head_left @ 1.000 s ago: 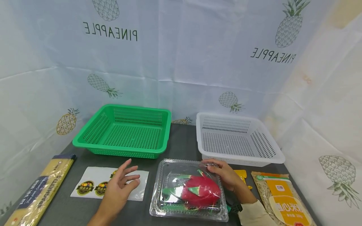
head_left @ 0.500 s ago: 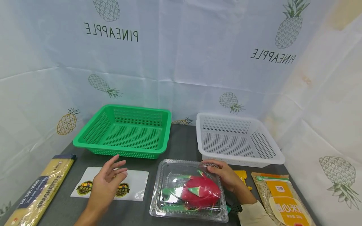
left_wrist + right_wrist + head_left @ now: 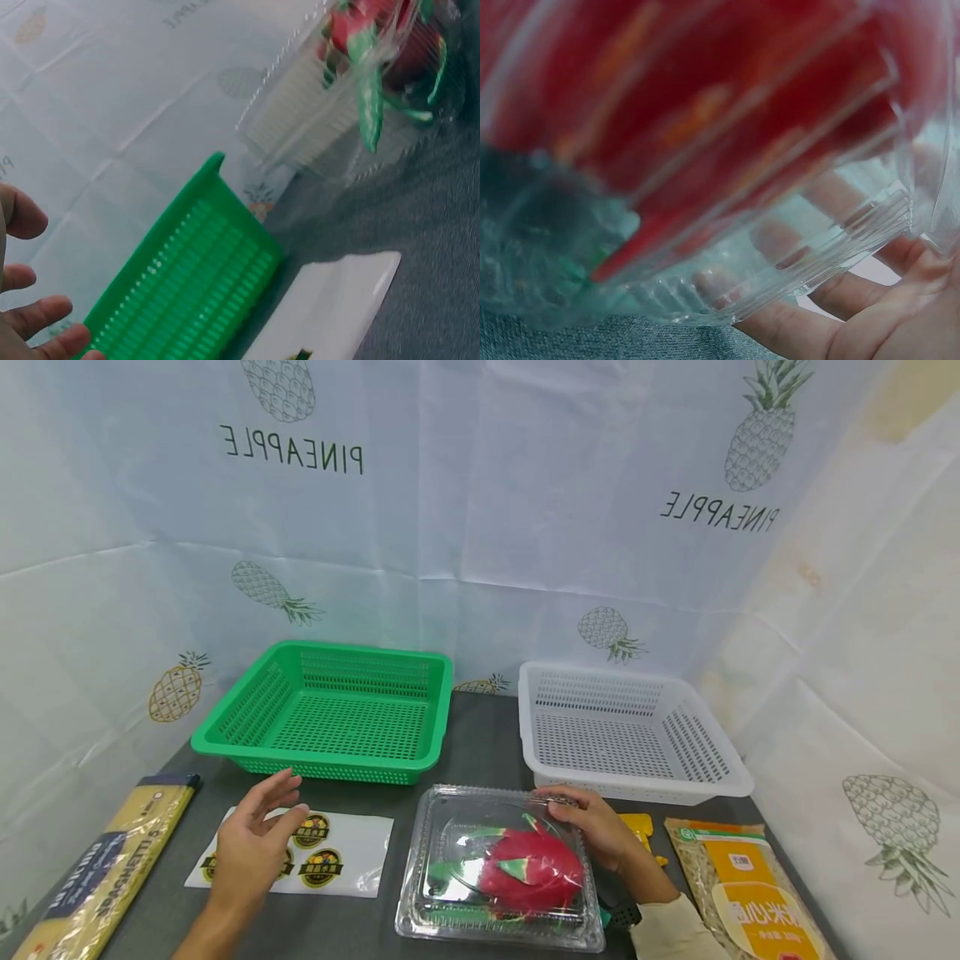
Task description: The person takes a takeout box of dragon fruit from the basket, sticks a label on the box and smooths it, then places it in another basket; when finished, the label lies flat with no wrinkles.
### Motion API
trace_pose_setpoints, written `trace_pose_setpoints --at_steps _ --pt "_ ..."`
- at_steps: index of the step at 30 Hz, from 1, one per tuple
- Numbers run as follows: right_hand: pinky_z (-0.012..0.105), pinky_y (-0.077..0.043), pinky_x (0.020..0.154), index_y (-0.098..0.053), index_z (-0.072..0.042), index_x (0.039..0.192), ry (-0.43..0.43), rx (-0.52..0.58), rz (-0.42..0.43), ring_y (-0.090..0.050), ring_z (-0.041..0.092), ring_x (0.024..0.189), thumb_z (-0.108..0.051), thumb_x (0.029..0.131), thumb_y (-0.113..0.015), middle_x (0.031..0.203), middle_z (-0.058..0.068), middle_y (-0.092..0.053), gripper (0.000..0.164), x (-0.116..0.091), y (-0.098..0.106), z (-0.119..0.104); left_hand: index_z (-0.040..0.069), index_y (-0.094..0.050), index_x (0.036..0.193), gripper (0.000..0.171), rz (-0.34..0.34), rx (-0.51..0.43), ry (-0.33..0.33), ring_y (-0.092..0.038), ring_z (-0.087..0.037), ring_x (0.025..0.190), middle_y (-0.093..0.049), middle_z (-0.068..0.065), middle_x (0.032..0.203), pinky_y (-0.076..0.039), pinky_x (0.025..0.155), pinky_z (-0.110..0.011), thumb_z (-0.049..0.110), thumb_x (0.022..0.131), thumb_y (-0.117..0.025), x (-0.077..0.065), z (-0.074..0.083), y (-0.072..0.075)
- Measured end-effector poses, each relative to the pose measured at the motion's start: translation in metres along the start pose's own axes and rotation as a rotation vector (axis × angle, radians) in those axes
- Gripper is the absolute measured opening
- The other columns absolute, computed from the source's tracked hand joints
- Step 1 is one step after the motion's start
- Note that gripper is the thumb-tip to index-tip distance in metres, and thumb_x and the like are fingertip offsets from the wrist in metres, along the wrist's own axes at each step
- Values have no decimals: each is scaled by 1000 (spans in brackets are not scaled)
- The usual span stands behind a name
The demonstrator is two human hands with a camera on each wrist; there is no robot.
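My left hand (image 3: 246,852) is over the left end of a white sheet of round fruit stickers (image 3: 363,852), fingers apart and nothing between them. Whether it touches the sheet cannot be told. In the left wrist view its fingertips (image 3: 46,319) show beside the green basket. A clear plastic clamshell box (image 3: 420,918), lid down, lies on the dark table with a red dragon fruit (image 3: 532,872) and something green inside. My right hand (image 3: 600,831) grips the box's far right corner; in the right wrist view, its fingers (image 3: 840,296) show partly through the plastic wall.
A green basket (image 3: 322,760) stands at the back left, a white basket (image 3: 615,785) at the back right. A spaghetti pack (image 3: 112,868) lies far left. On the right are a noodle bag (image 3: 750,893) and a small yellow packet (image 3: 639,827), partly hidden by the right arm.
My left hand has moved left across the sticker sheet, uncovering stickers on its right part. The right hand and the box have stayed in place.
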State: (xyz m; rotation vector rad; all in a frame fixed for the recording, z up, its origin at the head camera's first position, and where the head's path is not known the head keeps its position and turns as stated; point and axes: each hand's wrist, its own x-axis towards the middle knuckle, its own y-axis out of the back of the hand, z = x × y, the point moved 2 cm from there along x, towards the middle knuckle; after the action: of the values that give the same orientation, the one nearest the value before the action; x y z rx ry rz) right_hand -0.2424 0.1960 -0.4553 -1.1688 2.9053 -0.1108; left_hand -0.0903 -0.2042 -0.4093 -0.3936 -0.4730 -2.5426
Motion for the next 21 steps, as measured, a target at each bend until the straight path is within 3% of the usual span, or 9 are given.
trace_pose_setpoints --at_steps 6,12,17,21 --pt "53 -51 77 -49 10 133 -3 -12 9 -64 34 100 -10 100 -49 117 18 -63 39 0 -1 -1 -1 -54 133 41 25 88 46 -50 -6 106 -57 -14 126 -41 79 -12 4 93 -62 6 -16 4" --pt "53 -51 77 -49 10 133 0 -9 6 -64 34 101 -8 100 -48 118 18 -62 38 1 0 1 -2 -53 134 43 -1 124 91 -51 -1 98 -56 -18 128 -42 74 -10 9 94 -63 13 -34 4" --pt "52 -51 77 -48 10 134 -8 -5 10 -65 34 100 -9 100 -49 117 18 -63 38 1 1 1 3 -52 137 46 -37 203 187 -59 -25 99 -54 -17 132 -45 69 -17 19 95 -62 15 -46 4" --pt "53 -51 77 -48 10 134 -12 -12 18 -65 34 100 -10 100 -49 118 18 -63 39 0 0 1 1 -52 136 46 -40 227 203 -55 -39 106 -53 -20 132 -45 79 -35 18 94 -63 14 -53 2"
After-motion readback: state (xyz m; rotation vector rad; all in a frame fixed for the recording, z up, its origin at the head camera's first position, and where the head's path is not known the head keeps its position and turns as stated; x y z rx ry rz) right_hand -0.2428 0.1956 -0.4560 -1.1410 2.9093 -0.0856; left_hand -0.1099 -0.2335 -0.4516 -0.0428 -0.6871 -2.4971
